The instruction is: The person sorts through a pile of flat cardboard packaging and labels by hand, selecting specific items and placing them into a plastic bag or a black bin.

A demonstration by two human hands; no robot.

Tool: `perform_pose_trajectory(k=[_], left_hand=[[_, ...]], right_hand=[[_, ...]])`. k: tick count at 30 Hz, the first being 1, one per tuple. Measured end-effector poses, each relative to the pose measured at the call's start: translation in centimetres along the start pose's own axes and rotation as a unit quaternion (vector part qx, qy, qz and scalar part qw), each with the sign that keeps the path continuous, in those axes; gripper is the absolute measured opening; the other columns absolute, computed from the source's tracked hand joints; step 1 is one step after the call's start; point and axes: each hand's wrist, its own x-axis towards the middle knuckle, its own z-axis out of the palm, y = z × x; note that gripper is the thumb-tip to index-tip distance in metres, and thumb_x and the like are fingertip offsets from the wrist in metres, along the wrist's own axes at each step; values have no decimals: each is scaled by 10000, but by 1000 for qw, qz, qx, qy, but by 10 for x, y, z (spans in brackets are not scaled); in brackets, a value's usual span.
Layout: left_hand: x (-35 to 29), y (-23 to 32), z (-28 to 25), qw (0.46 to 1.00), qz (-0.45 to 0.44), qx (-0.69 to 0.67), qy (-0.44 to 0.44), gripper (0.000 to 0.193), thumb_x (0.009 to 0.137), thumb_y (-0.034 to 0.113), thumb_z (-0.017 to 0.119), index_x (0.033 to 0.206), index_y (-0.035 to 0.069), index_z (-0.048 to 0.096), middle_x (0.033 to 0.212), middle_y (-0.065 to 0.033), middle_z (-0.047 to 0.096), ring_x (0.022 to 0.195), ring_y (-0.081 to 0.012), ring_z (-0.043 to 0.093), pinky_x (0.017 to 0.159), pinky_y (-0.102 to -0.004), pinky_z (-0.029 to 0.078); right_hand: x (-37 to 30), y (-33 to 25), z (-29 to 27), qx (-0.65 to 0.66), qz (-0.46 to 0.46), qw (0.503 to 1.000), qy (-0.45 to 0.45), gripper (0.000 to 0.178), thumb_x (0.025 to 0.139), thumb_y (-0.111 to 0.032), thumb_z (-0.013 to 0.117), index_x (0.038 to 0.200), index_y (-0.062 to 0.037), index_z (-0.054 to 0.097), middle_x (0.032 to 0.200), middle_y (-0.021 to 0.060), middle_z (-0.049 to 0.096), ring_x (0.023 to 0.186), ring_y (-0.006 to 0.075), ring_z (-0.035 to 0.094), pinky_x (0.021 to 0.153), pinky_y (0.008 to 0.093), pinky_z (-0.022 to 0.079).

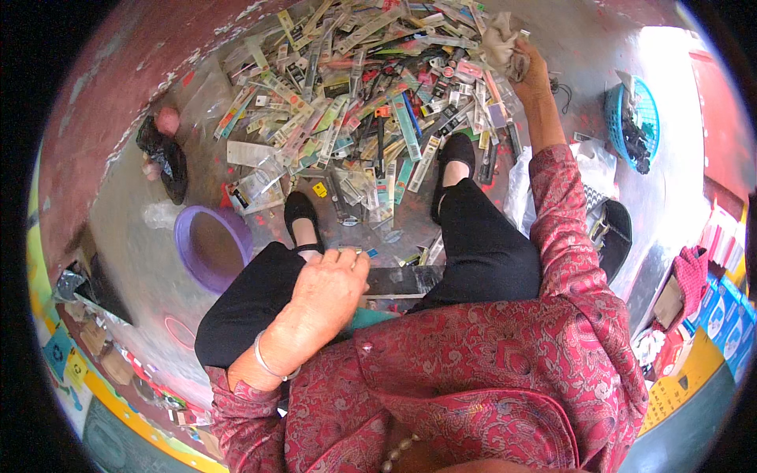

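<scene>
Right hand (534, 69): arm extended forward to the right far edge of the pile (347, 118). Fingers closed on a crumpled pale cloth (498, 41); its exact kind cannot be confirmed. The cloth is at the pile's far right edge; whether it touches the packages beneath cannot be determined.

Left hand (325, 288): positioned over the lap near the left knee, back uppermost, fingers bent and close together. Whether they pinch anything cannot be told. A bangle (262, 359) encircles the wrist.

Pile: flat, mostly long packages, loosely heaped on the floor (134, 213) in front of the shoes (298, 211). Purple basin (183, 244) stands left of the left shoe; black bag (162, 158) lies beyond it. Blue basket (653, 126) is to the right, well apart from the pile.
</scene>
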Motion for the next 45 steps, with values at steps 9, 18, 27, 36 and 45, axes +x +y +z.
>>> perform_pose_trajectory(k=[9,18,27,36,45], left_hand=[[13,-4,4,999,-17,26,-20,381,698,144,639,1036,12,520,918,-111,558,840,-270,553,726,-366,443],[16,-7,11,996,-18,76,-31,381,697,152,637,1038,27,522,897,-107,556,828,-266,553,729,-359,439],[8,-10,3,996,-8,86,-31,400,703,161,624,1063,25,519,974,-112,555,875,-254,554,756,-352,438],[6,-12,-9,990,-9,135,36,351,725,136,521,1049,2,531,979,-119,546,890,-234,528,762,-319,420],[-7,-28,4,985,-24,159,64,274,722,149,509,953,13,566,896,-111,554,827,-226,531,697,-325,413]], right_hand=[[-30,27,4,-120,48,989,-73,244,845,-173,531,1002,11,561,907,128,611,663,195,617,545,255,512],[-41,108,-22,-632,-28,742,-222,300,745,-275,623,823,14,644,821,133,642,733,224,597,691,351,472],[-54,148,55,-768,13,591,-248,362,713,-322,574,841,15,611,827,195,624,817,350,607,694,434,486],[-12,195,193,-798,-211,371,-425,520,773,-47,485,1277,-118,377,1205,212,465,749,320,626,597,402,516],[50,263,133,-840,-277,332,-327,431,792,-163,517,1221,-172,476,1275,238,396,804,293,609,540,372,502]])
